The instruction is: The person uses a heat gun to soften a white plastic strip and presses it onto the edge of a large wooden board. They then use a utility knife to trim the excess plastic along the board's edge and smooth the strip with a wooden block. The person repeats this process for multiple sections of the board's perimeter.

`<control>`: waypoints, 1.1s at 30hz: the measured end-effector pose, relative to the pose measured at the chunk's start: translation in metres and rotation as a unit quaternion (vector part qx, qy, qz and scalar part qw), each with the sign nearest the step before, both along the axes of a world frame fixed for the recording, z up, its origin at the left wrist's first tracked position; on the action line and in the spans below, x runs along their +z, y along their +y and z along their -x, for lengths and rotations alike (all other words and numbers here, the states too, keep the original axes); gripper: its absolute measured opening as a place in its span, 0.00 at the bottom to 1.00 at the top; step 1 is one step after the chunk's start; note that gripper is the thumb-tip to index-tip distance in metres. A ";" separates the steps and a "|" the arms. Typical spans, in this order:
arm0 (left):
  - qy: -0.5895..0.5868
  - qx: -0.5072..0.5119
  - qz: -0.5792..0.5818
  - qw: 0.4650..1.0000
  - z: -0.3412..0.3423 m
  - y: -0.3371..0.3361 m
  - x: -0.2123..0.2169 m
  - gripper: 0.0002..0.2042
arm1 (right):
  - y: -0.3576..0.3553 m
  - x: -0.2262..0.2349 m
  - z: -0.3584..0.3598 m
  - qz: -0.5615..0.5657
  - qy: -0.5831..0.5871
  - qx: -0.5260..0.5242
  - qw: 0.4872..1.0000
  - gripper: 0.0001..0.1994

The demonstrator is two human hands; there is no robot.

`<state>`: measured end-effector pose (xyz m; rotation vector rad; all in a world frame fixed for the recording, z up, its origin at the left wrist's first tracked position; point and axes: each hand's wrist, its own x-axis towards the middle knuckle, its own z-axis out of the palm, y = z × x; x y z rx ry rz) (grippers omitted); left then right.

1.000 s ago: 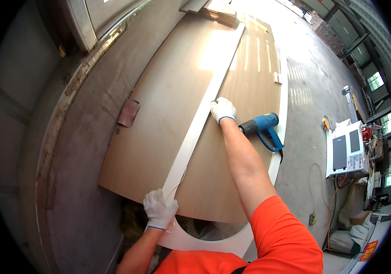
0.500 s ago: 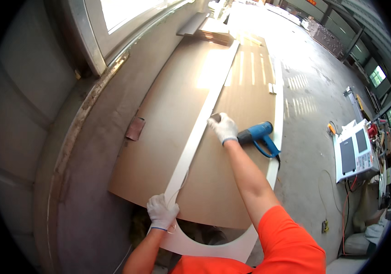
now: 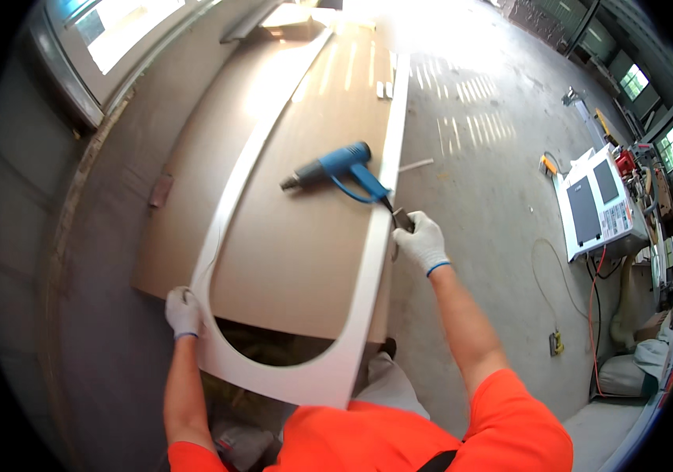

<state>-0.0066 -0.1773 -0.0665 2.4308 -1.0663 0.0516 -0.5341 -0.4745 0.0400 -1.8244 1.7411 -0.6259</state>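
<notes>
A long white frame-shaped panel (image 3: 230, 206), with a rounded cut-out at its near end, lies over a brown board (image 3: 289, 259). My gloved left hand (image 3: 184, 312) is closed round its left edge near the rounded corner. A thin loose strip (image 3: 212, 259) hangs by the inner edge there. Over the panel's right edge, my gloved right hand (image 3: 424, 242) pinches a small dark flat block (image 3: 404, 220); its exact kind cannot be made out. A blue heat gun (image 3: 336, 167) rests on the board, nozzle to the left, its cord running toward that hand.
A reddish-brown pad (image 3: 161, 191) lies at the board's left edge. Stacked boards (image 3: 297, 22) stand at the far end. On the floor to the right are a white machine (image 3: 600, 200), an orange hose (image 3: 593, 315) and a small yellow tool (image 3: 556, 344). A wall with a window runs along the left.
My right hand has moved from the left rail of the panel across to its right edge, carrying the block. My left hand stays at the near left corner; the whole view has shifted.
</notes>
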 end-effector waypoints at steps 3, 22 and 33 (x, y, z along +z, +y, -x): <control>0.076 0.072 -0.088 0.991 0.047 0.012 0.046 0.14 | 0.010 -0.012 0.100 -0.090 0.037 0.012 0.995 0.21; 0.147 0.188 0.081 0.968 0.384 0.092 0.158 0.09 | -0.156 -0.025 -0.067 -0.030 0.165 0.229 0.959 0.28; 0.025 0.345 -0.039 0.938 0.436 -0.067 0.164 0.26 | -0.262 0.032 -0.054 -0.216 0.081 0.420 0.878 0.26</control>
